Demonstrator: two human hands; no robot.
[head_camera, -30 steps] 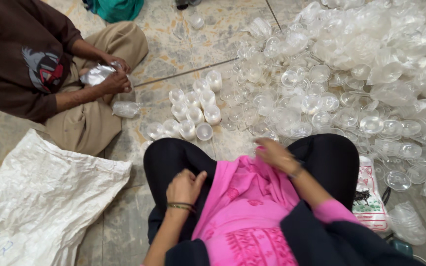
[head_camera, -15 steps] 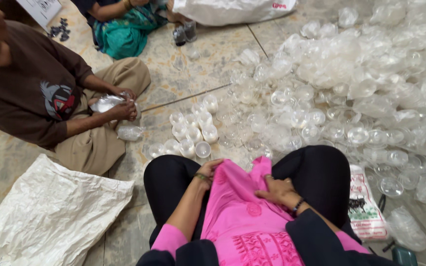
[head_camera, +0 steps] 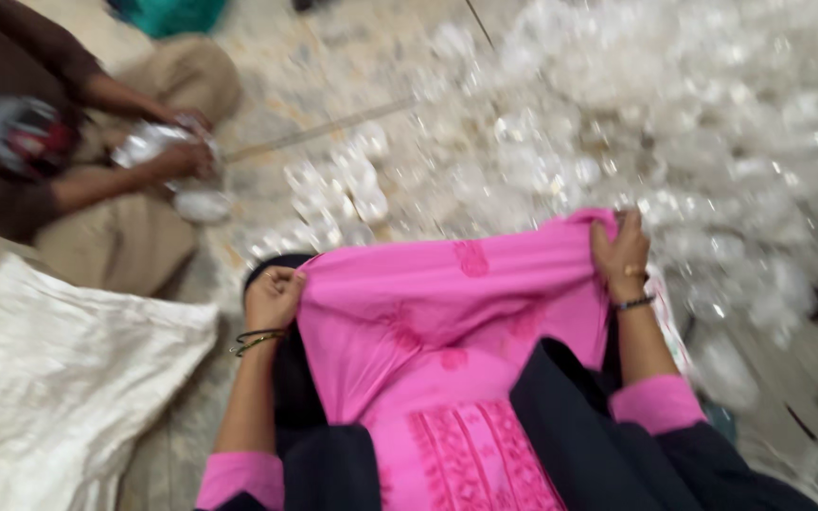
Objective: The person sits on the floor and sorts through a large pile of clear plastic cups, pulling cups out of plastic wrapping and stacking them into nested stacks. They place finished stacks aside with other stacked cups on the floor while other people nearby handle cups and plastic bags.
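Since half a second ago both hands have moved apart from the middle of the lap to the outer corners of the pink garment [head_camera: 447,312], drawing its hem out into a wide, taut sheet across the knees. The left hand [head_camera: 273,295], dark bangles at the wrist, is closed in a fist on the garment's left corner; the right hand [head_camera: 621,252], wearing a ring and a dark wristband, is pinching the right corner, which it has lifted slightly higher. A dark scarf [head_camera: 579,426] hangs over the embroidered front of the garment, nearest the camera.

To the left of the lap a white woven sack [head_camera: 59,378] lies crumpled flat on the floor [head_camera: 314,57]. Just beyond the stretched hem, a small cluster of clear plastic cups [head_camera: 343,189] stands on the patterned floor, and to the right a far larger heap of clear plastic cups [head_camera: 674,104] spreads out to the frame's edge, blurred by camera motion. A thin metal rod [head_camera: 319,131] lies on the floor past the small cluster.

At upper left a second person in a brown shirt [head_camera: 11,123] and tan trousers sits on the floor, both hands closed on a bunch of clear plastic [head_camera: 149,144]. A patch of teal cloth [head_camera: 170,13] shows at the top edge.
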